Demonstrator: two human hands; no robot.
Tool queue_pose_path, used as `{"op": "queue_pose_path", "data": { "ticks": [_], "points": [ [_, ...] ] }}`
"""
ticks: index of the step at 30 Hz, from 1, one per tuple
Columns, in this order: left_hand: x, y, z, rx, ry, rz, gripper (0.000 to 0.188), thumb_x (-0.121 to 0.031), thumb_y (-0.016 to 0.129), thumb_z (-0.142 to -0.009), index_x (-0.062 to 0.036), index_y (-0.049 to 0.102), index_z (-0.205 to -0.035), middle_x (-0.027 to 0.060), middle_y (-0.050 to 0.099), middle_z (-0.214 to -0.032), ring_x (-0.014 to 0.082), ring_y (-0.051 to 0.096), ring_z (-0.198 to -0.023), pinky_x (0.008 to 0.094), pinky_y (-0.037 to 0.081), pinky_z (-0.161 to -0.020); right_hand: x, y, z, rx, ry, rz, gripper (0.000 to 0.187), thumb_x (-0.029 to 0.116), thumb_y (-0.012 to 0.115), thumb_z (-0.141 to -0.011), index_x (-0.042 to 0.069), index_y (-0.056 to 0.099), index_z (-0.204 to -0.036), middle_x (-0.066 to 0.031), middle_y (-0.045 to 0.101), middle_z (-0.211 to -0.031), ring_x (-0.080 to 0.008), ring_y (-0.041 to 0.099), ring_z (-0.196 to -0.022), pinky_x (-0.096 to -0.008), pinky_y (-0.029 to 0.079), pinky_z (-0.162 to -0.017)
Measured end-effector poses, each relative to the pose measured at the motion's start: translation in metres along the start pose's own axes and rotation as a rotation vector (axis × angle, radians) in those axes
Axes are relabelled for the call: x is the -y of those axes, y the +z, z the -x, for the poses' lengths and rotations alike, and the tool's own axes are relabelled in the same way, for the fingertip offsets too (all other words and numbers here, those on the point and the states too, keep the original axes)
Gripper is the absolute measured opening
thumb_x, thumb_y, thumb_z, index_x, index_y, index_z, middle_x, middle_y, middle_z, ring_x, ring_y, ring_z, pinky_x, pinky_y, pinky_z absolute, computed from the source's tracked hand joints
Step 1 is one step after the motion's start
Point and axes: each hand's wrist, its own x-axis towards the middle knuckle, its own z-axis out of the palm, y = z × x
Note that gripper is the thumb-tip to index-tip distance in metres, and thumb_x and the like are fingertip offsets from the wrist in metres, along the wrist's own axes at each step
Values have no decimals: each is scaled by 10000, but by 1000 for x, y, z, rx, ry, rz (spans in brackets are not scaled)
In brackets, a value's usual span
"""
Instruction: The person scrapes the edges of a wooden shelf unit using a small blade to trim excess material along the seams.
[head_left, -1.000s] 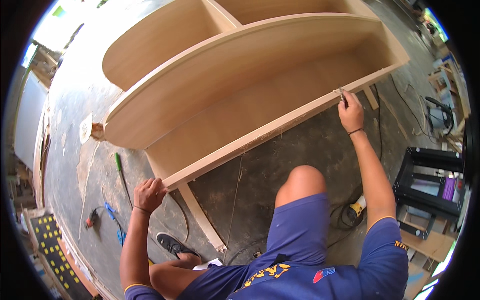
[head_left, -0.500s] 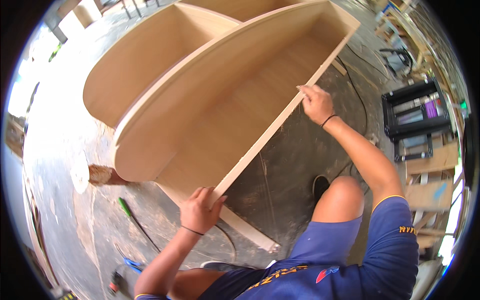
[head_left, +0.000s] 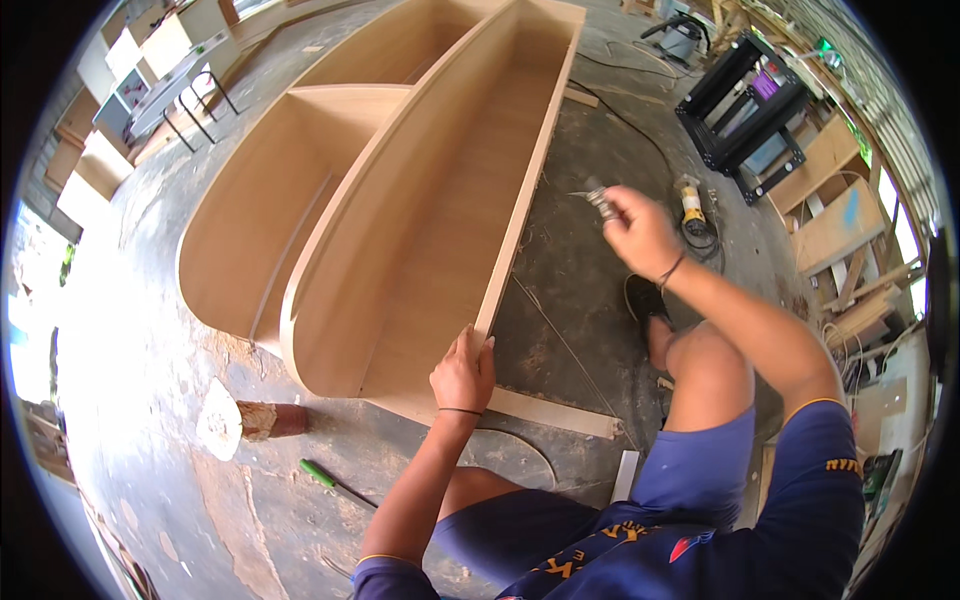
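A large pale plywood cabinet (head_left: 450, 215) with curved sides and open compartments lies on the floor in front of me. At its near right corner my left hand (head_left: 464, 382) is closed round the end of the long, thin front edge, thumb and fingers on either side of the board. My right hand (head_left: 638, 232) is in the air, apart from that edge and to its right. Its fingers are closed on a small greyish ribbed object (head_left: 602, 202), blurred by motion; I cannot make out its kind.
A green-handled tool (head_left: 318, 473) and a tub-like container (head_left: 270, 420) are on the floor at left. A wooden strip (head_left: 560, 415) juts from under the cabinet. To the right lie a yellow power tool (head_left: 691, 205), a cable (head_left: 640, 135) and a black frame (head_left: 740, 110).
My right hand has left the front edge and hangs in the air with the small object showing in it. My left hand still grips the near corner. The view has swung to the right.
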Motion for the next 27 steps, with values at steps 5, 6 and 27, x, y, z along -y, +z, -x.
{"op": "queue_pose_path", "data": {
  "ticks": [5,6,27],
  "points": [
    [3,6,6,-116,81,62,319,-244,650,-869,-49,622,-1119,175,689,-948,364,676,-794,456,546,-672,-40,-59,5,-14,195,-61,254,12,617,-805,16,611,-1059,-40,602,-740,-100,554,-664,-266,464,-635],
    [4,6,4,-155,101,75,312,-225,663,-857,-51,624,-1112,175,684,-953,359,674,-804,452,545,-672,-44,-59,2,-25,177,-94,229,26,628,-814,18,615,-1043,-33,600,-733,-96,549,-663,-264,460,-635],
    [14,0,10,-34,-467,697,152,-171,610,-949,-24,575,-942,16,576,-885,67,517,-798,211,415,-729,-249,144,-114,-203,144,-431,225,78,638,-835,43,667,-1056,-134,666,-783,-207,640,-676,-334,507,-651]
  ]
}}
